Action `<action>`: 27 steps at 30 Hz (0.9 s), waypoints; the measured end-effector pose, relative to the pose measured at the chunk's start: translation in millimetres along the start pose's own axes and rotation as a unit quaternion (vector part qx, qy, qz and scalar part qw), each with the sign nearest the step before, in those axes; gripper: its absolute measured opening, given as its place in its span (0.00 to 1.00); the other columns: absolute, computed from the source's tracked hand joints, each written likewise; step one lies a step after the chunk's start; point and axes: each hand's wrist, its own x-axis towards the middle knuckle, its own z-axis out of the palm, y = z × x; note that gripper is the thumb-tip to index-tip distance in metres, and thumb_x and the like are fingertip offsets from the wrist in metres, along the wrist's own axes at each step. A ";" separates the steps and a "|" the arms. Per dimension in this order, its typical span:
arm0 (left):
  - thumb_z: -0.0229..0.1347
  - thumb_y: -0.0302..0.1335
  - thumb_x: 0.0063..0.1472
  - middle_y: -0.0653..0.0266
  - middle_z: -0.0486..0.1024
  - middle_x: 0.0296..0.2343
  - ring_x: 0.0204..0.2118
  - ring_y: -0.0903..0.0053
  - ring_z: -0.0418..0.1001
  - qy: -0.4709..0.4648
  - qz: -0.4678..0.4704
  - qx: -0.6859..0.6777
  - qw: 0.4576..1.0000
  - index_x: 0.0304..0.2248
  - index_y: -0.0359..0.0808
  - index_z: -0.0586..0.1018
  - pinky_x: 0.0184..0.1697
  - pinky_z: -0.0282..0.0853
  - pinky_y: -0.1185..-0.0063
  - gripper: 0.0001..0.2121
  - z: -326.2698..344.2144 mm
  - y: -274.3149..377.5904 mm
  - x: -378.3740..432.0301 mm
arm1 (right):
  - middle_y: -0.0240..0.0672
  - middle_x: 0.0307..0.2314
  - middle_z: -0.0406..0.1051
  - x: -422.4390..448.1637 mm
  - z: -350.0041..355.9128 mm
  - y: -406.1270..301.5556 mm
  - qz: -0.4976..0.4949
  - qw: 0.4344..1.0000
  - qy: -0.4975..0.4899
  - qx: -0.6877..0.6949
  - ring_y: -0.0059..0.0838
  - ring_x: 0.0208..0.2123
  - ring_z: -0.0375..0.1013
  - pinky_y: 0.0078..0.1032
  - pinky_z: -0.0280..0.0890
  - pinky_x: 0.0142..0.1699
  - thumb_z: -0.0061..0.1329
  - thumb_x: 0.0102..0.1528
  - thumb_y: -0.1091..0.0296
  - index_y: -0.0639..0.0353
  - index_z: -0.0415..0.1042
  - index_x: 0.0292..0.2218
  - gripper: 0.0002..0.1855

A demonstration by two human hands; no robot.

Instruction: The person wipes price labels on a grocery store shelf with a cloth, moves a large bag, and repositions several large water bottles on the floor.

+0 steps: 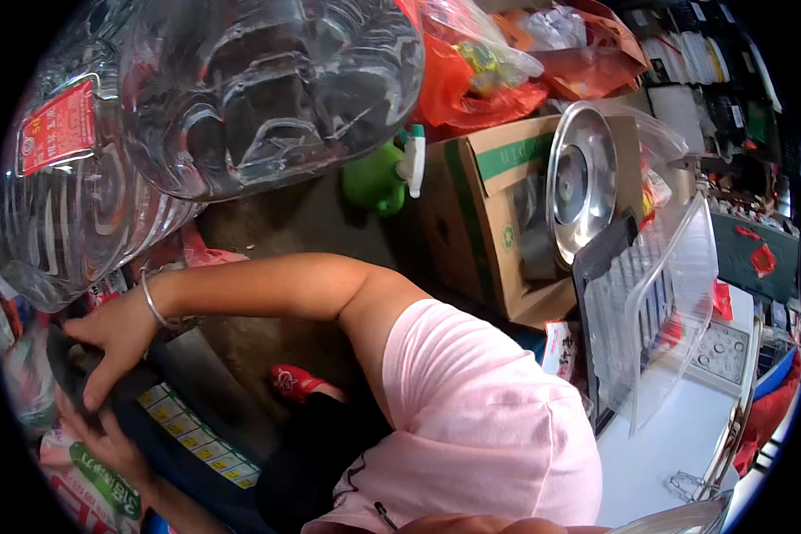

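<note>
My right hand (117, 334), with a silver bangle (152, 298) on its wrist, reaches across to the left side of the head view. Its thumb and fingers grip a dark, blurred object (67, 360) whose kind I cannot make out. Below it, my left hand (103, 437) is blurred and holds the lower edge of the same object. Just right of the hands lies a dark box (143, 434) with a row of small white packets (200, 437) marked in yellow and green. A pink-and-white printed package (87, 480) lies under my left forearm.
Large clear plastic water jugs (274, 100) crowd the upper left. Beyond my right arm are a green spray bottle (377, 177), a cardboard box (470, 220), a metal basin (581, 180) and a clear plastic container (674, 314). Red plastic bags (450, 87) stand behind the box.
</note>
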 end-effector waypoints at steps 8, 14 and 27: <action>0.51 0.23 0.55 0.54 0.61 0.51 0.56 0.63 0.57 -0.019 -0.022 0.015 0.999 0.47 0.33 0.70 0.59 0.48 0.71 0.19 0.7 42.7 41.2 | 0.33 0.37 0.70 12.6 -3.7 0.8 -0.027 0.983 0.052 0.174 0.20 0.38 0.66 0.21 0.65 0.41 0.48 0.56 0.53 0.61 0.61 0.50 0.27; 0.51 0.21 0.56 0.57 0.63 0.46 0.52 0.68 0.61 0.043 -0.057 0.063 0.995 0.45 0.33 0.71 0.55 0.56 0.75 0.16 -58.7 76.8 1.2 | 0.33 0.37 0.68 10.2 -15.0 -36.1 0.090 0.986 0.036 0.137 0.20 0.39 0.65 0.21 0.63 0.45 0.46 0.58 0.52 0.66 0.58 0.52 0.29; 0.47 0.19 0.60 0.63 0.73 0.38 0.42 0.80 0.69 0.148 0.037 -0.298 0.942 0.42 0.30 0.72 0.49 0.63 0.81 0.10 -1.1 77.6 101.0 | 0.50 0.34 0.72 -3.2 -16.4 -26.2 0.034 0.981 0.006 -0.189 0.45 0.38 0.72 0.34 0.65 0.43 0.47 0.54 0.50 0.64 0.66 0.46 0.27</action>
